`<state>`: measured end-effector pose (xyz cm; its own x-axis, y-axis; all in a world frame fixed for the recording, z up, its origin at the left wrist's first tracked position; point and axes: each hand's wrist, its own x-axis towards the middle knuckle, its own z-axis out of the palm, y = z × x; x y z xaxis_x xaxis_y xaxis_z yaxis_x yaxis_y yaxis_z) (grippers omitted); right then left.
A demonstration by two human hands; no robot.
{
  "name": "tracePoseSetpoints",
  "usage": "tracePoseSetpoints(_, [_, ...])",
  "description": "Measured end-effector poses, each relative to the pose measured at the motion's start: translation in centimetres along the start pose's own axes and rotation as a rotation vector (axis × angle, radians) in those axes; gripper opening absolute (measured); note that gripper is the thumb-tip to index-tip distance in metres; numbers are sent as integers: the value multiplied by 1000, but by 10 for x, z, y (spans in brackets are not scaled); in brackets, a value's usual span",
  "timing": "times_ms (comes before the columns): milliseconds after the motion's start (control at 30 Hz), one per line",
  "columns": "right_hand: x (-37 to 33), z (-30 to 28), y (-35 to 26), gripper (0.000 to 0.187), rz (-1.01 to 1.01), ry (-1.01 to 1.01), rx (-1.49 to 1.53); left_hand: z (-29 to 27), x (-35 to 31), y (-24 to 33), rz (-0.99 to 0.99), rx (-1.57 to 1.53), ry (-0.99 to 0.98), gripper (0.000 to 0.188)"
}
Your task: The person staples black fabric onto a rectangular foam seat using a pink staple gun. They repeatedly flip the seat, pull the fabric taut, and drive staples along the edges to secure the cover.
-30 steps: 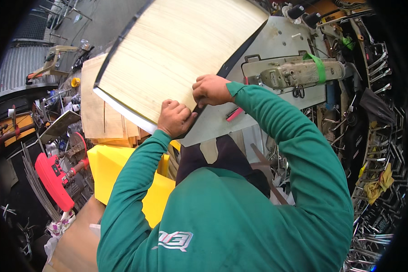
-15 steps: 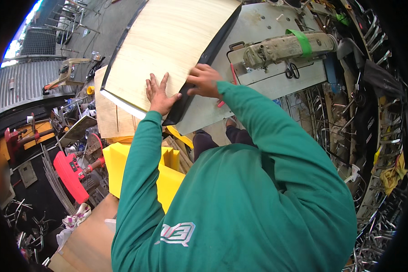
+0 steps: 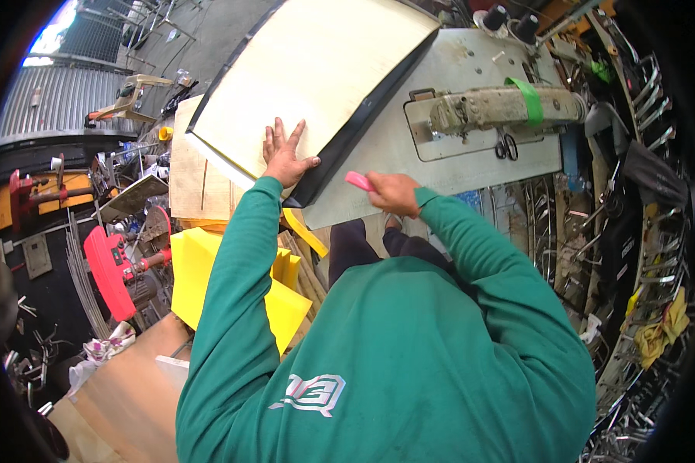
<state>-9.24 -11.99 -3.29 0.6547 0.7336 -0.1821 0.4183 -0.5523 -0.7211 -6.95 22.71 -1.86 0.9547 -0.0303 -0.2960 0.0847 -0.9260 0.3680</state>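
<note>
My left hand [image 3: 286, 160] lies on a pale, gently curved wooden panel [image 3: 328, 73] with its fingers spread, its thumb reaching toward the near right edge. Black sheet material [image 3: 340, 158] borders the panel along that side. My right hand [image 3: 394, 194] is closed around a pink object [image 3: 359, 181], perhaps a tool's handle; the fingers hide the rest of it. This hand is just off the panel's right side, above the front edge of the grey table [image 3: 425, 174].
A sewing machine [image 3: 479, 113] wrapped with green tape stands on the table, black scissors [image 3: 506, 147] beside it. Yellow foam-like pieces [image 3: 197, 270] and a red machine [image 3: 112, 270] are at lower left. Metal parts [image 3: 660, 282] crowd the right side.
My right hand has left the panel's black edge, moved right and nearer to me, and taken up the pink object from the table. My left hand still rests on the panel.
</note>
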Motion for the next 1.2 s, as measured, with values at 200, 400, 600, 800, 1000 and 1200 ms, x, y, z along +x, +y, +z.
tracePoseSetpoints(200, [58, 20, -62, 30, 11, 189, -23, 7, 1, -8, 21, -54, 12, 100])
tracePoseSetpoints(400, [72, 13, -88, 33, 140, 84, -174, -32, -8, 23, -61, -65, -90, 92])
tracePoseSetpoints(600, [77, 29, -66, 36, 157, 12, -227, -26, -34, 96, 468, -1130, 494, 17])
tracePoseSetpoints(800, [31, 43, 15, 37, -256, 157, 46, 23, -12, 154, 441, -1065, 329, 15])
tracePoseSetpoints(1000, [14, -31, 40, 50, 299, -105, -359, 34, -23, 102, 4, -45, 327, 111])
tracePoseSetpoints(1200, [81, -93, -4, 44, -301, 228, -277, 16, -55, 8, 101, 160, 202, 105])
